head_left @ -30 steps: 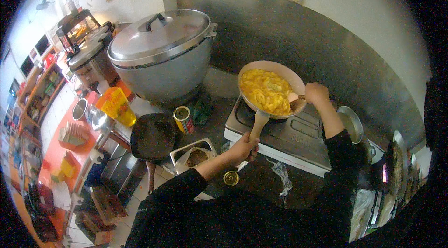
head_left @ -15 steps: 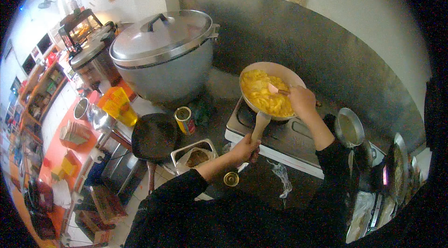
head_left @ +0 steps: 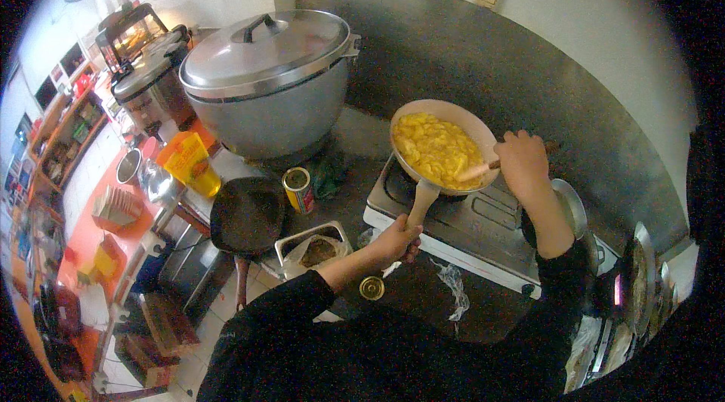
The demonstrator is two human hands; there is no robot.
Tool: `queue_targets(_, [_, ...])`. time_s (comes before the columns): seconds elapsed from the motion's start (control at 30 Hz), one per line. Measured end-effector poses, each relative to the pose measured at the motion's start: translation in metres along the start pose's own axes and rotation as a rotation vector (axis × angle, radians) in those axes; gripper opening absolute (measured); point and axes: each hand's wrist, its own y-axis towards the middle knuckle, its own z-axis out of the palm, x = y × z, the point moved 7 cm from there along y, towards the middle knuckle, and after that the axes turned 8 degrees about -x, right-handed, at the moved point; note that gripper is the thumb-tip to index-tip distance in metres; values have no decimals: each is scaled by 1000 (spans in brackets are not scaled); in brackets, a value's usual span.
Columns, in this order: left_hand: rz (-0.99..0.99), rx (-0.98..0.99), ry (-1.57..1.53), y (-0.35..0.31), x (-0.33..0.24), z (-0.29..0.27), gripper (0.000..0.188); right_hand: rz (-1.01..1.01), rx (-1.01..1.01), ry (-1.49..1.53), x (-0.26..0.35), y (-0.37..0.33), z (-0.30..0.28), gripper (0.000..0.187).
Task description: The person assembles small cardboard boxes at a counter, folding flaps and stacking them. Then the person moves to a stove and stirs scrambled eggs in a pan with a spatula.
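A pale frying pan sits tilted over a portable stove, filled with soft yellow food that looks like scrambled egg. Around the pan's light handle the fingers of my left hand are wrapped. My right hand grips the brown handle of a spatula, just beyond the pan's right rim. The spatula's pinkish blade rests at the right edge of the food, inside the pan.
A large lidded metal pot stands at the back left. Closer are a dark square pan, an opened can, a metal container, a can lid and crumpled plastic. A ladle-like round metal vessel lies right of the stove.
My right hand has moved right, drawing the spatula from the middle of the food to the pan's right side. My left hand stays on the handle.
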Motion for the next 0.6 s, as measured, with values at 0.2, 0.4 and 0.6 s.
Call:
queue_targets(0.2, [-7,62,-27,0,1,5,23,-119,65,139,17,5,72,11])
queue_targets(0.4, [-22,21,57,-2,-3,2,26,67,-34,246,36,26,99,14])
queue_targets(0.6, [0,15,75,-1,-4,1,26,215,124,269,33,52,124,18])
